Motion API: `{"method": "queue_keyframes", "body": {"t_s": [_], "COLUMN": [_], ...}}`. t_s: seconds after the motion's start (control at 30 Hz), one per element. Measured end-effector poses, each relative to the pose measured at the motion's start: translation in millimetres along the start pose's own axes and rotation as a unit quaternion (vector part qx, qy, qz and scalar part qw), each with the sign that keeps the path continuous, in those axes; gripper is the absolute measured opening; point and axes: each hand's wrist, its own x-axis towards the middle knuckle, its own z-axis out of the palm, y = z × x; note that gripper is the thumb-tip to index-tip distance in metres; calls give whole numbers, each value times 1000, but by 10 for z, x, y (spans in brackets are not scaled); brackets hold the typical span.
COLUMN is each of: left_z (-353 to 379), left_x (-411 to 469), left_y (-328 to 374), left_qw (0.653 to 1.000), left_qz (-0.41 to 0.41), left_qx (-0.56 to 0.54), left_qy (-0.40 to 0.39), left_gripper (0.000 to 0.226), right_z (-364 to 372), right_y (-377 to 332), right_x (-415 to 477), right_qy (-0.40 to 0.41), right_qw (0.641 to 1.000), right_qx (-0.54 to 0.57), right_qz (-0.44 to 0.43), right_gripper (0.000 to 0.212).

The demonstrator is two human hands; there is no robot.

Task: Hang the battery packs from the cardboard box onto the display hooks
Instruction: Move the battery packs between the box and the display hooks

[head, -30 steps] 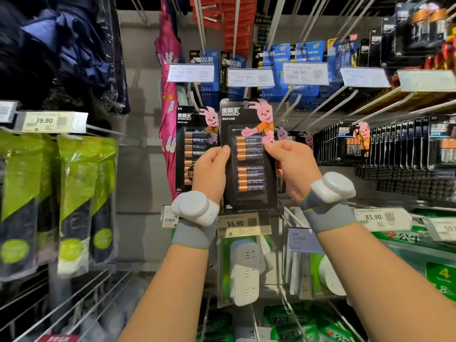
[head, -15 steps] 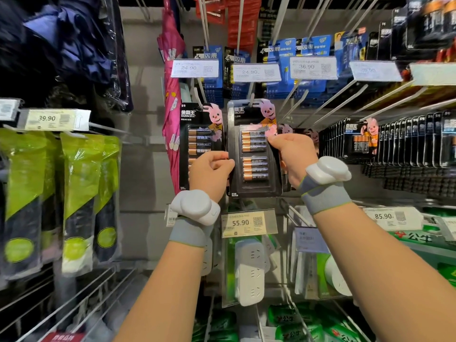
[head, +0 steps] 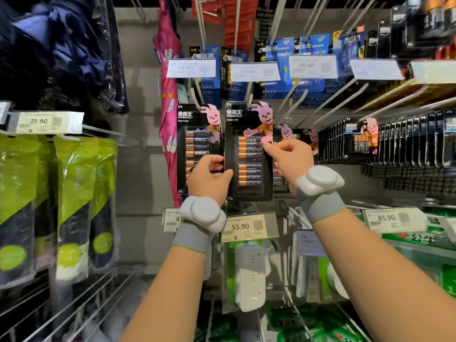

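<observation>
A black battery pack (head: 249, 154) with a pink bunny and rows of copper-topped cells is held upright in front of the display. Its top hole sits at the tip of a metal display hook (head: 249, 101). My left hand (head: 209, 177) grips its lower left edge. My right hand (head: 287, 156) pinches its right edge. A similar battery pack (head: 197, 144) hangs just left of it, and more packs (head: 299, 138) hang behind my right hand. The cardboard box is out of view.
Long bare hooks (head: 328, 99) stick out at the upper right beside dense rows of black packs (head: 407, 141). Price tags (head: 255, 71) and blue packs (head: 307, 49) hang above. A 55.90 tag (head: 246, 227) and white power strips (head: 249, 275) sit below; green bags (head: 74, 193) hang left.
Both hands carried the held pack up and away toward the shelf, bringing its top hole to the hook tip. My left hand slid down its left edge.
</observation>
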Motion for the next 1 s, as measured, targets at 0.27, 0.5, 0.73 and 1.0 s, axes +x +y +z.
{"method": "queue_keyframes", "body": {"t_s": [0.27,0.5,0.73,1.0], "left_z": [30,-17,2,90], "left_x": [-11,9,-21,31], "left_y": [29,3,1,5], "left_qw": [999,997,998,997], "left_qz": [7,13,17,36], "left_qx": [-27,-40,-25,19], "left_qy": [-39,-57,-56,-72], "left_gripper": [46,37,53,72], "right_z": [14,4,21,98], "right_y": [50,63,65,53], "right_x": [-8,-2,-20,-51], "right_qy": [-9,-1,-6,-49], "right_qw": [1000,1000,999,997], "right_qx": [-1,-1,17,56], "right_qz": [-15,-26,-31,-28], "right_gripper": [17,17,13,30]}}
